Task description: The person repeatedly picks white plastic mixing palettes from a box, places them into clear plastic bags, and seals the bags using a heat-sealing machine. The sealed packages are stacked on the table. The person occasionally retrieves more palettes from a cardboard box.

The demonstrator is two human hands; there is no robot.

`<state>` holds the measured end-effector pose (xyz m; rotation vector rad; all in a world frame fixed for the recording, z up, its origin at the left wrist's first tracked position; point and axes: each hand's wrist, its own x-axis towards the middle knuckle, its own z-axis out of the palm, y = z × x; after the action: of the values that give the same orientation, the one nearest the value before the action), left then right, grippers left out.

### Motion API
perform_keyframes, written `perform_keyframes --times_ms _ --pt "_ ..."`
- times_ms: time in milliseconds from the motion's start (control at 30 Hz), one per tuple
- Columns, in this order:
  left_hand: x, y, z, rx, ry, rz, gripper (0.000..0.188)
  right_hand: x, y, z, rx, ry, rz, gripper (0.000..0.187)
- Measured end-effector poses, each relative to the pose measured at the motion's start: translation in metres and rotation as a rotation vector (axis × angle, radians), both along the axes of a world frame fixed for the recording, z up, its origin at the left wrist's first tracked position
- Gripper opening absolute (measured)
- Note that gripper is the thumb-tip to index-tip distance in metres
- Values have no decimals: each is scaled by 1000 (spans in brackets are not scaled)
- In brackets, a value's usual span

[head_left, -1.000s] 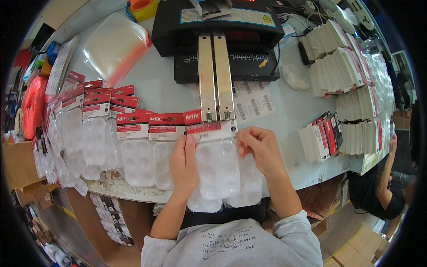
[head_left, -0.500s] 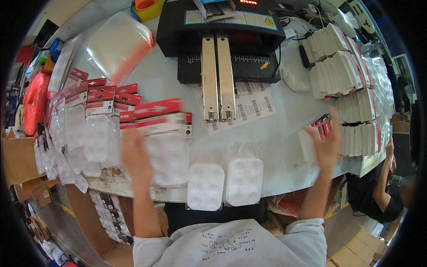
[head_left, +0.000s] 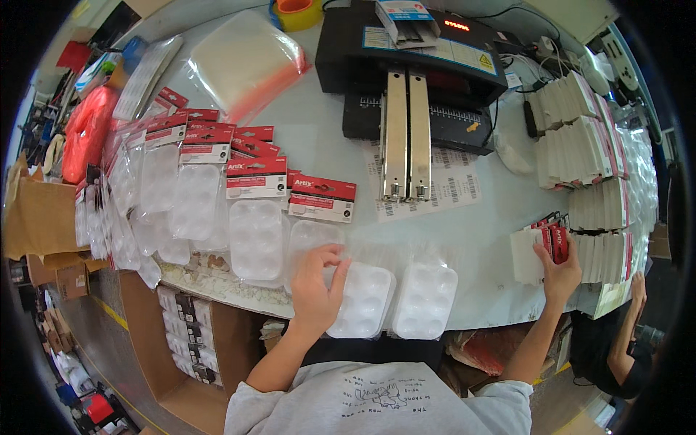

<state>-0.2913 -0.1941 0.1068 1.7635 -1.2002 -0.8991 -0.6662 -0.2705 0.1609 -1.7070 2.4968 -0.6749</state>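
My left hand (head_left: 317,291) is at the table's front edge, fingers curved and thumb apart. It meets the left side of a bagged stack of white plastic paint palettes (head_left: 362,299). A second bagged white palette stack (head_left: 425,301) lies just right of it. Behind the left hand lies a packed palette with a red-and-white header card (head_left: 322,198), its lower part partly hidden by the hand. At the right, my right hand (head_left: 560,274) pinches a red header card (head_left: 556,244) at the front of a row of folded white cards (head_left: 527,255).
Packed palettes (head_left: 194,203) overlap at the left. A black sealing machine (head_left: 413,65) with two metal bars stands at the back, near clear bags (head_left: 246,61). Card stacks (head_left: 580,156) line the right side. Below sits an open carton (head_left: 145,319); another person's arm (head_left: 625,319) shows at right.
My left hand has moved from the packed palettes to the nearer stack at the front edge, leaving a packed palette lying flat. The right hand has closed on a header card. The whole view has shifted.
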Motion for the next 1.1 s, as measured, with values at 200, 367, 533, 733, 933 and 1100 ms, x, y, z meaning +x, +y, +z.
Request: perform_keyframes --times_ms 200,367,533,733,933,1100 --pt "-5 -18 14 -174 -286 39 31 16 -3 -9 92 592 11 85" --pt "-13 -66 33 -699 -677 -114 30 110 -11 0 -267 47 538 46" --pt "-17 -104 35 -840 -629 -135 18 188 -32 0 -380 -214 790 43" --pt "-8 -108 20 -838 -564 -130 16 204 -43 -15 -471 -251 780 37" --pt "-15 -88 14 -881 -631 -132 12 204 -37 -22 -521 -246 636 33" --pt "-25 -80 7 -839 -668 -118 11 198 -19 -28 -487 -475 683 19"
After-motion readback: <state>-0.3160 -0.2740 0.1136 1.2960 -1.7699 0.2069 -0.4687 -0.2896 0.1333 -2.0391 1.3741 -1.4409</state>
